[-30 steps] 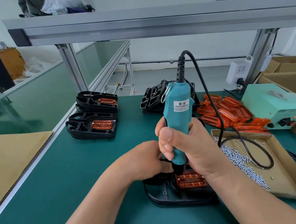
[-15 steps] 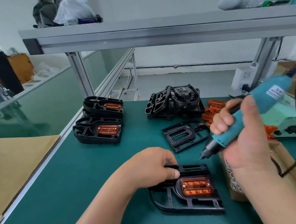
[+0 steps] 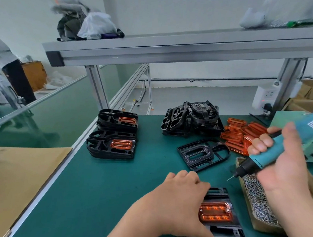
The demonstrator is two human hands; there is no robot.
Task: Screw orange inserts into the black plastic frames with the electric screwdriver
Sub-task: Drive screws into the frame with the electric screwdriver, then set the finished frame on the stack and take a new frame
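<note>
right hand (image 3: 282, 158) is clenching the electric screwdriver (image 3: 269, 153), its tip hanging over the screw tray (image 3: 256, 200). left hand (image 3: 175, 199) is lying flat on the black frame (image 3: 224, 229) (orange insert (image 3: 215, 212) seated) at the tabletop's near edge. a low swing could be scattering screws. since half a second ago the driver is tilting further right.

The left forearm is reaching in from 6 o'clock toward 1 o'clock, the left grip (image 3: 177, 196) lying palm down with relaxed fingers on the black frame (image 3: 226, 231). At 3 o'clock the right grip (image 3: 282, 158) is curling round the electric screwdriver (image 3: 266, 157), raised off the table, knuckles facing 10 o'clock.
</note>
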